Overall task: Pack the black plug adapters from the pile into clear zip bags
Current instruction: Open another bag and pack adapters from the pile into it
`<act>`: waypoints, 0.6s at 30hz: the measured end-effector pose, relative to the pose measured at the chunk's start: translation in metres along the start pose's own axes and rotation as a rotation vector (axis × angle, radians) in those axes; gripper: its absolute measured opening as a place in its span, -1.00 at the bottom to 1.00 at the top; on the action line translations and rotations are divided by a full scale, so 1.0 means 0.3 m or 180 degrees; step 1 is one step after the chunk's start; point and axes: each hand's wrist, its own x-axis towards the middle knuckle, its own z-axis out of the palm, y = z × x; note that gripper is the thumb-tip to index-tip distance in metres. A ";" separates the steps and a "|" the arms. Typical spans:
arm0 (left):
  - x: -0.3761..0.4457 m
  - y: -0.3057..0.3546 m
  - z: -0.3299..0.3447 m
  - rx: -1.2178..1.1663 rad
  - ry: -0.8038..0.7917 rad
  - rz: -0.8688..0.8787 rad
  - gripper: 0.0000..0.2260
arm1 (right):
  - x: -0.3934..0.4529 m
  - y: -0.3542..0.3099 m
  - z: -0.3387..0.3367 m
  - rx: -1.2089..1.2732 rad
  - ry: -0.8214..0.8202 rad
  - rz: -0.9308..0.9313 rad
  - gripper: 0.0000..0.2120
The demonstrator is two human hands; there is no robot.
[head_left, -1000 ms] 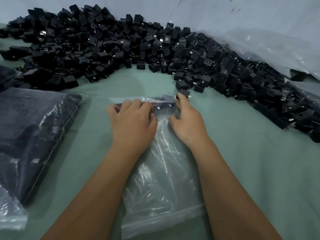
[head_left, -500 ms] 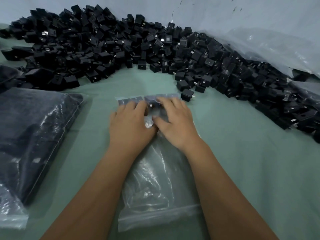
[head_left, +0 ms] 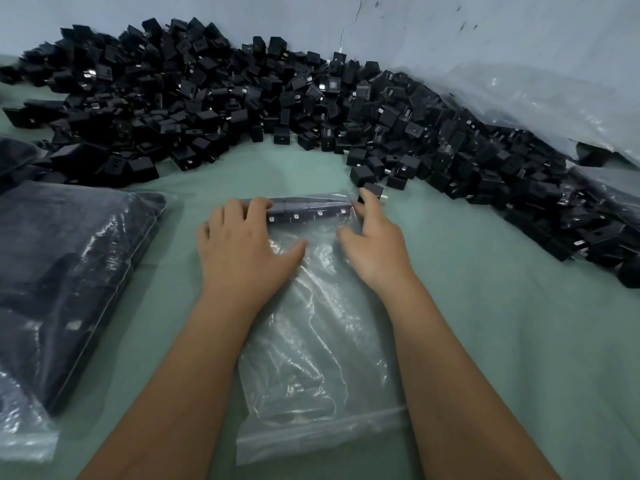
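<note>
On the green tabletop (head_left: pixel 502 341), both flat, relaxed hands, left hand (head_left: pixel 242 251) and right hand (head_left: pixel 375 244), square a row of adapters (head_left: pixel 308 211) in the zip bag (head_left: pixel 318 358); next, probably fetching more from the pile (head_left: pixel 242 105).

One view only, worn on the person's head, looking forward and steeply down over both forearms onto the pale green cloth-covered work surface (head_left: pixel 502 341). It sits close: the arms enter from the bottom edge and fill the lower half. The wide lens bends the far heap of small black plastic plug adapters (head_left: pixel 242 109) into an arc along the light grey wall (head_left: pixel 450 26) at the top.
</note>
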 end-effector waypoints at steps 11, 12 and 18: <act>-0.008 0.039 0.015 -0.0654 -0.0938 0.1477 -0.61 | -0.002 0.001 0.001 -0.0867 0.0034 -0.0101 -0.50; -0.007 0.035 0.035 -0.0375 -0.1180 0.1507 -0.55 | -0.004 0.001 0.003 -0.0873 0.0056 -0.0085 -0.50; -0.005 0.013 0.082 0.0216 -0.1332 0.1459 -0.45 | -0.018 -0.023 0.005 -0.0643 0.0330 -0.0257 -0.51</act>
